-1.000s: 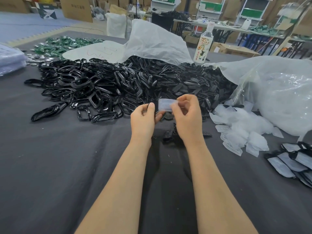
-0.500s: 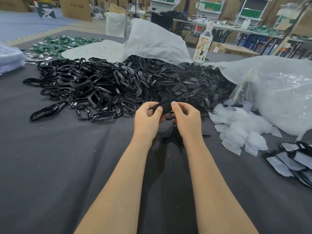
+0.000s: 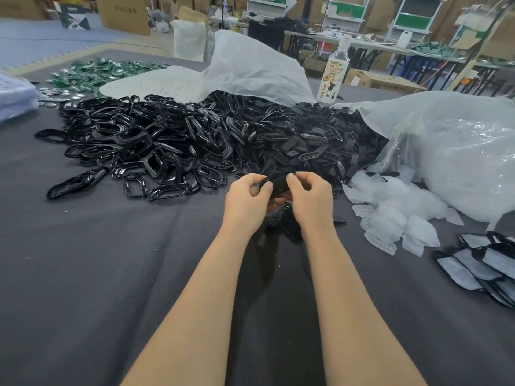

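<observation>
A small black plastic part (image 3: 278, 181) is held just above the table (image 3: 97, 274), about midway across it, at the near rim of the large heap of black frames (image 3: 172, 140). Both hands pinch it. The left hand (image 3: 246, 201) grips its left end between thumb and curled fingers, and the right hand (image 3: 310, 197) grips the right end the same way, thumbs on top. The part's exact shape is hard to make out against the dark heap.

Directly below the hands a few loose black pieces (image 3: 289, 222) lie on the grey table cover. Toward the right edge sits a spill of small clear bags (image 3: 395, 215), with a big clear plastic sack (image 3: 459, 151) behind them. Bagged black parts (image 3: 479, 266) lie at the right edge. A white sack (image 3: 250, 71) and a labelled bottle (image 3: 334, 76) stand beyond the heap, and green pieces (image 3: 106, 72) are scattered toward the far left corner.
</observation>
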Motion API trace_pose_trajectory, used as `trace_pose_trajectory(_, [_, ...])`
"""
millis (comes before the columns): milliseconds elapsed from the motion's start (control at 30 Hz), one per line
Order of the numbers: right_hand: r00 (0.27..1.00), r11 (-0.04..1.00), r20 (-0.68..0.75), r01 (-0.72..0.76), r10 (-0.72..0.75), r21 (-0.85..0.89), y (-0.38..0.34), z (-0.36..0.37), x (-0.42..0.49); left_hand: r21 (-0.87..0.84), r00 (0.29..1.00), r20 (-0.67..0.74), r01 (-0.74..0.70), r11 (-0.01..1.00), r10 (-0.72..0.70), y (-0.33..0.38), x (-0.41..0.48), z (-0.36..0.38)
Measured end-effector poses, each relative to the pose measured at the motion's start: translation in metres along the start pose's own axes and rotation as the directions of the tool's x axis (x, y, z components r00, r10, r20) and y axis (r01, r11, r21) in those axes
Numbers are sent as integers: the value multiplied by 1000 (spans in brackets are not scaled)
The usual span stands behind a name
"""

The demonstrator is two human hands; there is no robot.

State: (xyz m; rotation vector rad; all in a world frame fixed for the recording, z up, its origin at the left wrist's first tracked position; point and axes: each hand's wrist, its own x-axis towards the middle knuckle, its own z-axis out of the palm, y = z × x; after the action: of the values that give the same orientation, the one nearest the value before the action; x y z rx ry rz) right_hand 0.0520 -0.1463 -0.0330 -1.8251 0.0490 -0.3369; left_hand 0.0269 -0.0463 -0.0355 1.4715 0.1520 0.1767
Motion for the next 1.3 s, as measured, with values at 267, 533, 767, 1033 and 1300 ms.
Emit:
trace_pose_trajectory(267, [977, 999, -209, 46, -39, 29, -4, -5, 1, -50, 998, -58, 25, 998, -28, 0, 2, -3])
trace_pose_trajectory(533, [999, 922, -34, 47, -37, 384, -15, -13, 2, -186, 995, -82, 48, 981, -64, 3, 2, -3])
trace_pose_trajectory(767, [982, 984, 115, 133, -147, 121, -13, -11, -2, -175, 999, -33, 35, 984, -41, 6, -1, -2])
trace_pose_trajectory(1033, [973, 977, 103, 212, -207, -38, -11, -7, -5, -253, 996, -6, 81, 964, -86, 9, -1, -2])
trace_pose_trajectory(1300, [957, 944, 44, 290, -287, -154, -10, 0, -8, 29, 997, -41, -69, 997, 70, 2, -1, -3])
